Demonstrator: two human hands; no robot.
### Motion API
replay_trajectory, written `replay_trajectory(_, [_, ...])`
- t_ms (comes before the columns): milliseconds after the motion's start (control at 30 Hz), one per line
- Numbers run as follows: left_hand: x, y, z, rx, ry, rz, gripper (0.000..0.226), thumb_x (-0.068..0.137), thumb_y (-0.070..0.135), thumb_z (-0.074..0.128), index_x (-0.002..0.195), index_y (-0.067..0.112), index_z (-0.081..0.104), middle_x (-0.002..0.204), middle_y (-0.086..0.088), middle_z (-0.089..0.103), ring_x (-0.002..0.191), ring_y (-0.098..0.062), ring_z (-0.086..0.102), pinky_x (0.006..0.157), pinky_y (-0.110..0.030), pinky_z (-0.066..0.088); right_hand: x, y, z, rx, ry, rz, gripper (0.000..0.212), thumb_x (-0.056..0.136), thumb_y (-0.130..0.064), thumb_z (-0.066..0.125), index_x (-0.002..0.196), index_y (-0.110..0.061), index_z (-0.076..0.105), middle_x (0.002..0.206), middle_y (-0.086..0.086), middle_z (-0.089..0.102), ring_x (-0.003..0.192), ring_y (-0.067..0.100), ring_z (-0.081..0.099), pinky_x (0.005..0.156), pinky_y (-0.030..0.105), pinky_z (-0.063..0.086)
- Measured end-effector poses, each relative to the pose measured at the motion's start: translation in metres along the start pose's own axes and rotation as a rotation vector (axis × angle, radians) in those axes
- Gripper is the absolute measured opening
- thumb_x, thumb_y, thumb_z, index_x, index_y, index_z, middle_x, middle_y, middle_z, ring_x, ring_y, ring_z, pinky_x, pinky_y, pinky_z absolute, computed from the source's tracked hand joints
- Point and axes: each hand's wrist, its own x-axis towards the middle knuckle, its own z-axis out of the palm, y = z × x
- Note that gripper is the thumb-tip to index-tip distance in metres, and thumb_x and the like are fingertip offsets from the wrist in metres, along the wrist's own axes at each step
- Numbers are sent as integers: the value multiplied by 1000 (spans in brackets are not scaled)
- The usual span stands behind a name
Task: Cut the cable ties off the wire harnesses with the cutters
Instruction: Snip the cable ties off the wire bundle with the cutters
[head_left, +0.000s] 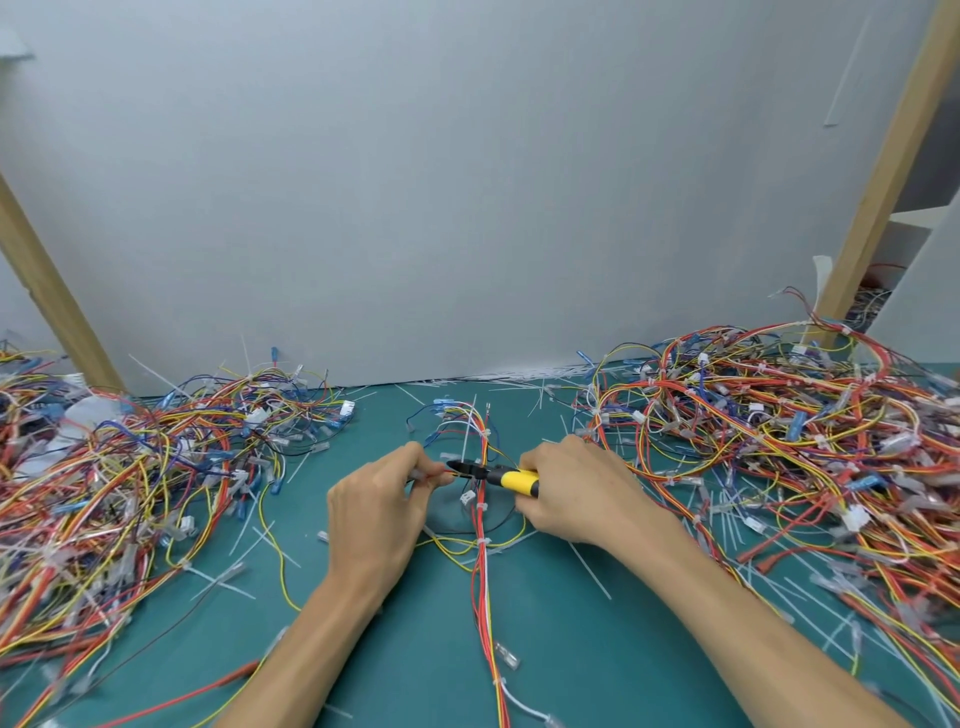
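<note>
Both grips are holding something: left hand (374, 514) pinching a red-and-yellow wire harness (484, 597) taut, nine o'clock of the yellow-handled black cutters (514, 479) clasped by the right hand (576, 493).

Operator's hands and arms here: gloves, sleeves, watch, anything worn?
Nothing worn that shows. Left hand and right hand are bare, no gloves or rings visible. Left forearm and right forearm are bare down to the frame edge: no sleeves, watch or bands.

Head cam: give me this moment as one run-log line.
left hand: pinches red wire of harness | right hand: grips cutters | cutters: tip at wire near left hand | harness: on green mat, white ties visible
</note>
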Motion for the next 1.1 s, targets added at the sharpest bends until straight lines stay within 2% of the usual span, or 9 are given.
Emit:
replay_trajectory(233, [1, 1, -1, 16, -11, -8, 21, 70, 9, 84, 68, 18, 65, 74, 18, 72, 63, -15, 67, 54, -34, 51, -1, -2, 6, 58, -22, 24, 25, 82, -41, 58, 64, -27, 46, 63, -4, 48, 64, 23, 50, 47, 26, 25])
replay_trajectory(567, [1, -1, 0, 15, -11, -21, 24, 68, 14, 86, 67, 20, 64, 72, 20, 71, 59, -11, 65, 52, -31, 50, -2, -2, 6, 104, -24, 72, 26, 79, -42, 59, 61, -26, 48, 60, -5, 48, 56, 16, 46, 46, 26, 23])
replay_trajectory(633, [1, -2, 0, 0, -1, -41, 23, 70, 17, 85, 68, 20, 63, 72, 20, 70, 62, -9, 66, 53, -31, 51, 0, 0, 4, 161, -32, 111, 18, 80, -41, 58, 69, -27, 55, 65, -4, 52, 70, 22, 55, 48, 26, 27])
replay_trajectory(700, [2, -4, 1, -21, -7, -77, 22, 74, 19, 84, 70, 21, 62, 72, 20, 68, 66, -8, 66, 57, -31, 51, 2, 5, -2, 231, -53, 178, 17, 83, -41, 57, 81, -24, 59, 76, 0, 56, 87, 26, 58, 56, 28, 36])
replay_trajectory(800, [3, -7, 3, 7, -67, -126, 19, 80, 24, 76, 81, 27, 58, 74, 22, 62, 76, -8, 64, 60, -27, 42, 5, 20, -19, 292, -96, 256, 30, 88, -48, 56, 89, -18, 55, 77, 1, 57, 80, 25, 59, 63, 33, 41])
replay_trajectory(900, [3, -12, 7, 28, -122, -130, 24, 83, 20, 69, 102, 24, 55, 100, 13, 62, 96, -15, 58, 79, -28, 37, 3, 32, -37, 347, -184, 332, 40, 91, -52, 50, 113, -19, 43, 80, 0, 56, 70, 14, 58, 56, 27, 37])
replay_trajectory(1000, [4, -12, 6, 111, -63, -91, 42, 78, 10, 68, 116, 17, 53, 119, 2, 56, 110, -22, 48, 88, -27, 28, -5, 38, -55, 357, -301, 360, 64, 88, -59, 49, 139, -26, 29, 103, -1, 60, 84, 16, 60, 69, 28, 44])
replay_trajectory(1100, [5, -4, 2, 142, 3, -42, 31, 82, 12, 67, 110, 17, 56, 114, 0, 56, 108, -25, 47, 89, -32, 30, -14, 39, -67, 268, -416, 306, 75, 85, -63, 52, 147, -32, 24, 122, 4, 53, 102, 19, 55, 84, 33, 45])
